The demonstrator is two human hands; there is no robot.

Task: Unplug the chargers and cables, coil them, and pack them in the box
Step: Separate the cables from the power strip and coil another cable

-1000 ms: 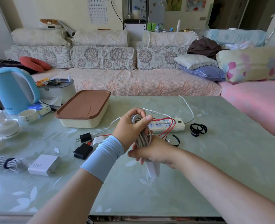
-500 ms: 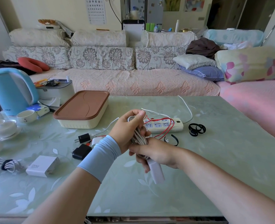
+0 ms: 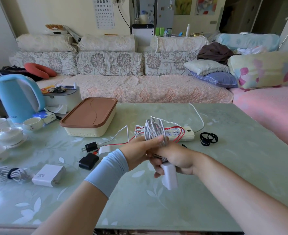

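Cable coil point(image 3: 154, 131) gripped in both hands above the table point(image 3: 224, 167)

The loops of white cable are clamped by the left hand point(image 3: 140, 150), whose thumb is pressed across the bundle while the fingers are wrapped behind it. The loops stand up out of the top of this grip. Directly below, the lower end of the bundle and the white charger point(image 3: 169, 177) attached to it are enclosed by the curled fingers of the right hand point(image 3: 175, 158). The charger's body sticks out beneath the fist toward the viewer. The two hands are touching.

Just beyond the grip, a white power strip point(image 3: 185, 133) is laid on the table, with a red cable point(image 3: 177, 131) looped over it. Beyond the grip and to its right, black straps point(image 3: 208, 139) are seen near the strip's end.

To the left of the grip, a black plug point(image 3: 91, 146) and a black adapter point(image 3: 88, 161) are lying close by. Farther left and nearer the viewer, a 120W charger point(image 3: 48, 175) and a tied cable bundle point(image 3: 9, 173) are found. The box point(image 3: 89, 117), closed under its brown lid, is placed beyond the grip and to its left.
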